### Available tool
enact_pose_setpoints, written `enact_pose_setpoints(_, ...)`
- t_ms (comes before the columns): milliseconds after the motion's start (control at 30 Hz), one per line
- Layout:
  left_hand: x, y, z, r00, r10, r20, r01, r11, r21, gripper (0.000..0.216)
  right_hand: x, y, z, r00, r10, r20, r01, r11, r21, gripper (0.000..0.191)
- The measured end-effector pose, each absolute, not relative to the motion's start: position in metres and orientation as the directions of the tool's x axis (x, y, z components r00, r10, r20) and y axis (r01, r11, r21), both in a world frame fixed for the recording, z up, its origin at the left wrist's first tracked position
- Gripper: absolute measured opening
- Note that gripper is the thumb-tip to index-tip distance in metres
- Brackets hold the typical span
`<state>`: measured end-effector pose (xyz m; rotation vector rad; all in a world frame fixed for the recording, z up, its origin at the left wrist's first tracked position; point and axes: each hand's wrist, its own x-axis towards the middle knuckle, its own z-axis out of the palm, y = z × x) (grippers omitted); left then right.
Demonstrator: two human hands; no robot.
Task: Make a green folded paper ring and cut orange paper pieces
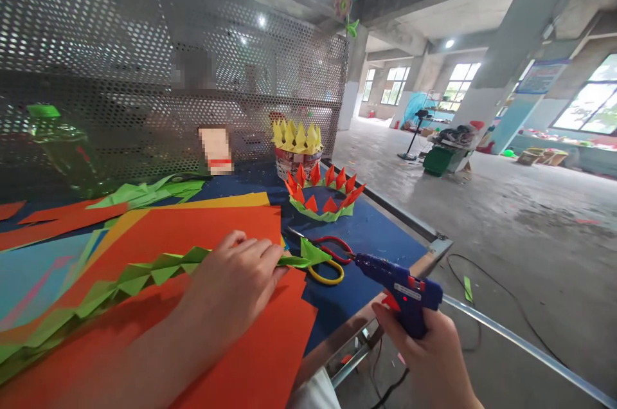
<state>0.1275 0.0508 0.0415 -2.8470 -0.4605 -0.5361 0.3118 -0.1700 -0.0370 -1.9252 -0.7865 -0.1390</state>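
My left hand [241,280] is closed on a long green folded paper strip [159,267], near its right end. That strip, pleated into a row of points, runs off to the lower left over orange paper sheets [270,345]. In my right hand [434,345] is a blue hot glue gun [400,283], its nozzle pointing left toward the strip's tip. Scissors [332,277] with red and yellow handles lie partly beneath that tip. Behind them sits a paper crown [328,206] with a green base and orange points.
A container with yellow paper points [297,145] stands by the perforated metal panel [260,68]. A green-capped bottle [67,152] and green paper pieces [149,190] are at the left. The table's metal edge [409,216] borders the right; a cable [511,306] lies on the floor.
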Motion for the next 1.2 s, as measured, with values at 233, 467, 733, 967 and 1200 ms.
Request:
enact_pose_setpoints(233,0.128,0.052,0.039,0.887,0.264,0.38,0.337,-0.931,-0.142,0.017,0.35,-0.175,-0.027,0.56,0.523,0.643,0.829,-0.34,-0.445,0.037)
enact_pose_setpoints(467,0.129,0.051,0.041,0.879,0.258,0.402,0.337,-0.931,-0.139,0.018,0.431,-0.206,-0.005,0.562,0.505,0.655,0.813,-0.48,-0.328,0.032)
enact_pose_setpoints(733,0.129,0.051,0.039,0.887,0.274,0.371,0.341,-0.931,-0.128,0.015,0.501,-0.208,0.004,0.385,0.751,0.536,0.917,-0.377,-0.132,0.037)
enact_pose_setpoints(967,0.125,0.054,0.045,0.877,0.282,0.388,0.356,-0.925,-0.131,0.018,0.453,-0.168,0.004,0.246,0.861,0.445,0.956,-0.292,0.037,0.052)
enact_pose_setpoints(1200,0.122,0.057,0.057,0.87,0.293,0.396,0.365,-0.923,-0.121,0.019,0.433,-0.128,0.002,0.202,0.912,0.357,0.936,-0.287,0.205,0.052)
